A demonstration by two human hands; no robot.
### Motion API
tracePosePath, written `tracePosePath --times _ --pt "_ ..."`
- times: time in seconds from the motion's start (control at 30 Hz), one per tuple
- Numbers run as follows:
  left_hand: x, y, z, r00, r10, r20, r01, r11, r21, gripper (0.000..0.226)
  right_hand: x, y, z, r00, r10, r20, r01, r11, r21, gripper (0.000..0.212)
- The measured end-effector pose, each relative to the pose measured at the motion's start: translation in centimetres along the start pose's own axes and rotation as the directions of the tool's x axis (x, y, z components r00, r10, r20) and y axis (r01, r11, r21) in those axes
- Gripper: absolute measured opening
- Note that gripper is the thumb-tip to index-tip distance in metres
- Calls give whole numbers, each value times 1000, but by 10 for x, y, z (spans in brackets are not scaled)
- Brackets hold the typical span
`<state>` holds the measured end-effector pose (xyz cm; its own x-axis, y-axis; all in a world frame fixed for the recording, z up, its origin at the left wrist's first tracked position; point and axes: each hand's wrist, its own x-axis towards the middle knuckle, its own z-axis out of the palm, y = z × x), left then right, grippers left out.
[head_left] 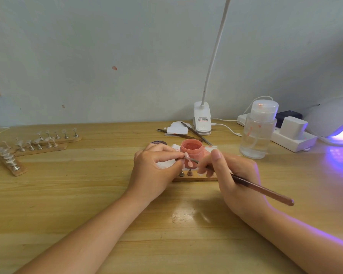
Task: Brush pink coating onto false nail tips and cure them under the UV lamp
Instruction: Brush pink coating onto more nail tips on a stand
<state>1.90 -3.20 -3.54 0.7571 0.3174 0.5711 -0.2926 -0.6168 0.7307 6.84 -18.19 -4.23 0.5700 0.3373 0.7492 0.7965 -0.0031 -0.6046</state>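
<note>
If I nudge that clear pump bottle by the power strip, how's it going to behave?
The clear pump bottle stands tall and narrow with a wide cap, so a push near the top would probably tip it. It looks mostly empty, so likely light and easy to slide. Its smooth clear wall may be slippery. The power strip close behind could stop it.

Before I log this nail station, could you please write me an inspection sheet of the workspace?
Surface: wooden table, glossy, violet glow at right.
Job's things: open pink jar; nail tip being painted with the brush; wooden stand beneath; UV lamp lit.
Clutter: strips of clear tips at left; tweezers; white card; pump bottle.
Grippers: left hand pinches the nail tip; right hand grips the brush.
Cables: white cable from the clip lamp; power strip.
Surroundings: pale wall, small marks.
</note>
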Motion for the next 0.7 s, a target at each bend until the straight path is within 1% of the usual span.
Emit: tracePosePath --times 0.07,0.13,0.2,0.23,0.3,0.37,0.43,0.53,0.57,0.63,0.7 --pt "0 0 0 1000 1 -3 -1 1000 -1 23 0 0 0 1000 7 18 -6 1000 -14 40" --pt "0 0 0 1000 1 2 -1 1000 3 22 0 1 0 999 44 20 -44 999 25 45" --pt "0 1 0 1000 1 4 -1 1000 0 25 -1 2 -1 1000 27 5 -27 999 35 48" --pt "0 1 0 1000 1 4 -1 1000 -2 25 -1 2 -1 1000 3 3 -3 1000 10 47" --pt "0 0 0 1000 2 1 -2 1000 1 19 0 1 0 1000 -5 14 5 1000 -27 43" --pt "0 -1 1 1000 -2 3 2 1000 9 15 0 2 0 999 35 17 -35 999 5 41" --pt "0 0 1 1000 -3 7 3 1000 13 15 0 2 0 1000 18 4 -18 1000 19 43" --pt "0 -1 0 1000 1 7 -1 1000 9 14 1 1 1 999 -43 13 43 998 -38 45" --pt "1 -1 0 1000 3 9 -3 1000 9 14 1 1 1 999 -35 18 35 999 -42 48" --pt "1 -1 0 1000 8 15 -8 1000 11 13 0 2 0 1000 1 18 -1 1000 8 54" --pt "1 -1 0 1000 6 16 -6 1000 10 14 -1 2 -1 1000 -9 2 9 1000 26 54"
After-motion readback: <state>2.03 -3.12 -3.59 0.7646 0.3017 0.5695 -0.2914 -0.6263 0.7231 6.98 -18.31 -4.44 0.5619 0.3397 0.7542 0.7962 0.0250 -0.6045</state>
